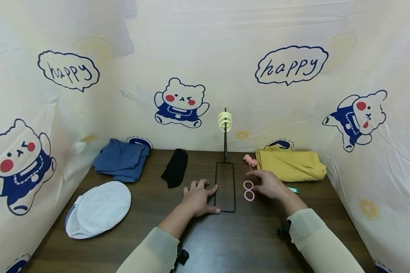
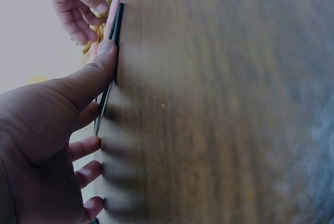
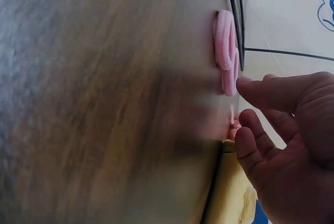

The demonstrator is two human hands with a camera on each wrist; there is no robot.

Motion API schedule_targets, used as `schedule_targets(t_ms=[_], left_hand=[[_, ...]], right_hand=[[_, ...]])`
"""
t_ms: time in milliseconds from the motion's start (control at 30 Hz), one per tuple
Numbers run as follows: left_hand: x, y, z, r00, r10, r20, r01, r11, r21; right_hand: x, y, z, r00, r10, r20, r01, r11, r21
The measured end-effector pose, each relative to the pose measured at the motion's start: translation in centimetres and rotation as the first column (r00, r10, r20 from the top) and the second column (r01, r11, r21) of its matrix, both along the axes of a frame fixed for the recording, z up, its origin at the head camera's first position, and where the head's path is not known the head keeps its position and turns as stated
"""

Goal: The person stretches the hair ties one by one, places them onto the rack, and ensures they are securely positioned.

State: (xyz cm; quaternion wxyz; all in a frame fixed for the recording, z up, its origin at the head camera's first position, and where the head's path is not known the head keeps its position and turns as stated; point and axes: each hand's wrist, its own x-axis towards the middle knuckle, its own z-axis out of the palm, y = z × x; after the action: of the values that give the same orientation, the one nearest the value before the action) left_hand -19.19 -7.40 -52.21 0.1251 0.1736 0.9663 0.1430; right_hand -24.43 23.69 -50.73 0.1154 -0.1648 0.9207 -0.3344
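My left hand (image 1: pixel 196 199) rests on the table with its fingers spread, the thumb and a fingertip at the left side of a black wire stand's base (image 1: pixel 235 189). Pale yellow hair ties (image 1: pixel 221 121) hang near the top of the stand's upright. My right hand (image 1: pixel 268 184) is just right of two pink hair ties (image 1: pixel 249 190) lying on the table, its fingers loosely bent and nothing between them. In the right wrist view, the thumb is close to the pink hair ties (image 3: pixel 224 41). A small pink knotted piece (image 1: pixel 250 160) lies beyond the right fingertips.
Folded yellow cloth (image 1: pixel 290 165) lies at back right, with a green-ended item (image 1: pixel 293 190) in front of it. Left of the stand are a black sock (image 1: pixel 176 168), folded blue cloth (image 1: pixel 123 161) and a white cap (image 1: pixel 100 208). A printed curtain (image 1: pixel 225 38) surrounds the table.
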Motion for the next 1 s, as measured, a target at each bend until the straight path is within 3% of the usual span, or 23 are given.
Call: schedule_targets(t_ms=[400,700,1000], left_hand=[[0.19,0.24,0.16,1.0,0.003,0.012,-0.003,1.0,-0.008],[0.21,0.22,0.17,1.0,0.001,0.013,0.0,1.0,-0.013],[0.0,0.11,0.18,1.0,0.009,0.003,-0.009,1.0,-0.02]], right_hand=[[-0.41,-0.29,-0.59,0.999,0.023,0.047,-0.026,0.998,0.065],[-0.43,-0.27,-0.65,0.998,0.051,-0.036,-0.047,0.992,0.118],[-0.19,0.01,-0.21,0.994,0.042,-0.099,-0.032,0.995,0.095]])
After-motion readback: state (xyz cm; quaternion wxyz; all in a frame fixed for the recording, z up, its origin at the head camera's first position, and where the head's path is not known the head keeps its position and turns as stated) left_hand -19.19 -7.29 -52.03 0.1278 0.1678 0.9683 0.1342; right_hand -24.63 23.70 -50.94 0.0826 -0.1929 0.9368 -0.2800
